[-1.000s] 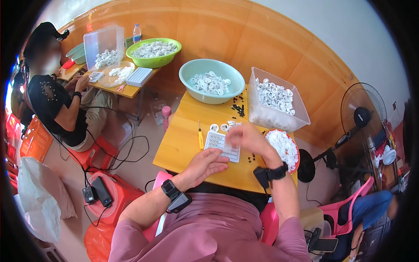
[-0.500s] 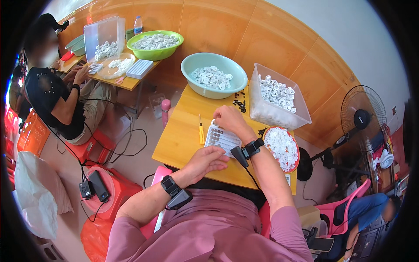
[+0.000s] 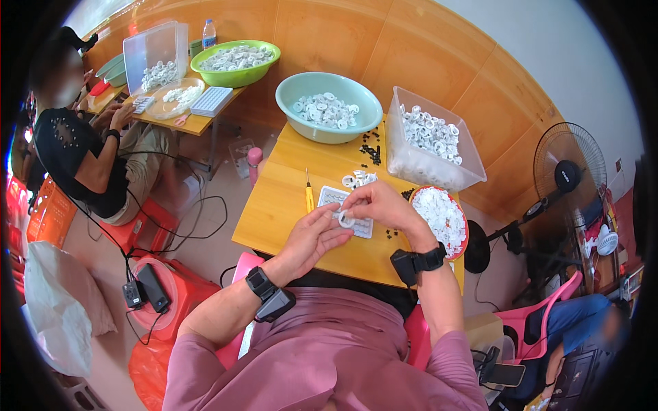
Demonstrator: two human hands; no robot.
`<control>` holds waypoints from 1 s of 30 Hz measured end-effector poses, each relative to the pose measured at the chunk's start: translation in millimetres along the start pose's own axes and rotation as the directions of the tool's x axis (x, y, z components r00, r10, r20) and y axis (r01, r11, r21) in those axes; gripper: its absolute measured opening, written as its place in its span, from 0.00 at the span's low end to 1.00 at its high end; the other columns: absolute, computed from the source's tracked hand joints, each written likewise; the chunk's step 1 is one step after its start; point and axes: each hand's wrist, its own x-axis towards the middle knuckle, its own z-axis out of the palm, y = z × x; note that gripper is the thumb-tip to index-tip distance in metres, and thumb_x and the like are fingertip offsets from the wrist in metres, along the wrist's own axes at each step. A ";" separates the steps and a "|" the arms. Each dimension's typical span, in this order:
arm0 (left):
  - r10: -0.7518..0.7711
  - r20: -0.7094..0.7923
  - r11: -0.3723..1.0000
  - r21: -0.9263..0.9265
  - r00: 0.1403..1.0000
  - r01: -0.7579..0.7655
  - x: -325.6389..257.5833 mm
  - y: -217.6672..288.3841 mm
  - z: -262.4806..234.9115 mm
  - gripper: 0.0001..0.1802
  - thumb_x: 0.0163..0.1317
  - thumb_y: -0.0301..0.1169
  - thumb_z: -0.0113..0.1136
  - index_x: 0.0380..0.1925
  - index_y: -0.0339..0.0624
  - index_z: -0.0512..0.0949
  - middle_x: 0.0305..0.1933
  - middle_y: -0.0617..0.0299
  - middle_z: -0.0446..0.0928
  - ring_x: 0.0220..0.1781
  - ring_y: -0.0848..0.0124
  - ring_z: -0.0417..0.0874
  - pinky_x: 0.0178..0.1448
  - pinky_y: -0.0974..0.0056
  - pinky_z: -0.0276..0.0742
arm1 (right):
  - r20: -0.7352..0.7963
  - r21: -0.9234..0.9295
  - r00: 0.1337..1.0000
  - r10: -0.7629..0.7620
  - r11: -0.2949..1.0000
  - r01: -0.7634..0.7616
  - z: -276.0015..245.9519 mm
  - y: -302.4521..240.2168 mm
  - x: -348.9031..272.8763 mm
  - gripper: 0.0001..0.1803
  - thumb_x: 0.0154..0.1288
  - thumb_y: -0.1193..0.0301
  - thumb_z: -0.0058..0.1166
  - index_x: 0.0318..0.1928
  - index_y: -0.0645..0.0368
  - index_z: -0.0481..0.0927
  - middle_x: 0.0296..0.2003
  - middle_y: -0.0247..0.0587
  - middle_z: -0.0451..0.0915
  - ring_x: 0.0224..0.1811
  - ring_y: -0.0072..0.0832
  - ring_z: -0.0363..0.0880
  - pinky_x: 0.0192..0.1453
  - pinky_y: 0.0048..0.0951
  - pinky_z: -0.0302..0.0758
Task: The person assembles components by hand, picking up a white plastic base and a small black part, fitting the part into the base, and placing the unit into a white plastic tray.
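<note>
Over a white compartment tray, my two hands meet at a small white plastic ring-shaped part. My right hand pinches its upper edge from above. My left hand has its thumb and fingers about the left side of the same part; the exact contact is partly hidden. Behind the tray lies a little pile of loose white ring parts. Left of the tray rests a screwdriver with a yellow handle. My hands cover part of the tray's rows.
Along the table's far side stand a pale green basin and a clear bin, both holding white parts. A red-rimmed plate of small white pieces sits right. Black bits lie scattered. A co-worker sits left; a fan stands right.
Both hands have come together over the tray, with the white ring part between them. A small pile of white rings now shows behind the tray. The view has shifted slightly.
</note>
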 end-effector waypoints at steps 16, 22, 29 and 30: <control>0.198 -0.150 0.967 -0.132 0.969 -0.218 8.0 9.9 -17.0 0.13 0.76 0.28 0.50 0.55 0.32 0.72 0.55 0.49 0.78 0.56 0.60 0.84 0.64 0.62 0.82 | -0.217 -0.776 0.813 -0.541 0.600 0.192 38.4 29.4 0.3 0.17 0.56 0.79 0.53 0.47 0.62 0.81 0.43 0.41 0.81 0.48 0.42 0.78 0.50 0.40 0.73; 0.222 -0.137 0.964 -0.116 0.965 -0.238 6.9 9.4 -18.4 0.13 0.76 0.30 0.50 0.55 0.34 0.72 0.55 0.48 0.80 0.55 0.60 0.85 0.63 0.62 0.81 | -0.178 -0.817 0.842 -0.509 0.554 0.162 48.4 28.4 -2.5 0.15 0.55 0.80 0.53 0.45 0.61 0.81 0.40 0.39 0.79 0.47 0.37 0.76 0.49 0.37 0.71; 0.198 -0.144 0.971 -0.109 0.970 -0.214 7.0 10.3 -15.8 0.13 0.76 0.29 0.50 0.55 0.33 0.72 0.55 0.46 0.80 0.55 0.60 0.84 0.64 0.62 0.81 | -0.170 -0.811 0.853 -0.493 0.562 0.163 40.6 30.8 -29.4 0.14 0.55 0.80 0.54 0.44 0.60 0.82 0.38 0.38 0.80 0.45 0.37 0.77 0.48 0.38 0.70; 0.200 -0.134 0.971 -0.106 0.971 -0.214 7.0 9.6 -15.7 0.14 0.76 0.29 0.49 0.55 0.32 0.72 0.55 0.46 0.79 0.55 0.60 0.84 0.64 0.62 0.81 | -0.220 -0.774 0.831 -0.511 0.610 0.170 40.3 31.6 -31.0 0.13 0.56 0.79 0.54 0.43 0.60 0.83 0.36 0.39 0.80 0.44 0.38 0.77 0.47 0.39 0.70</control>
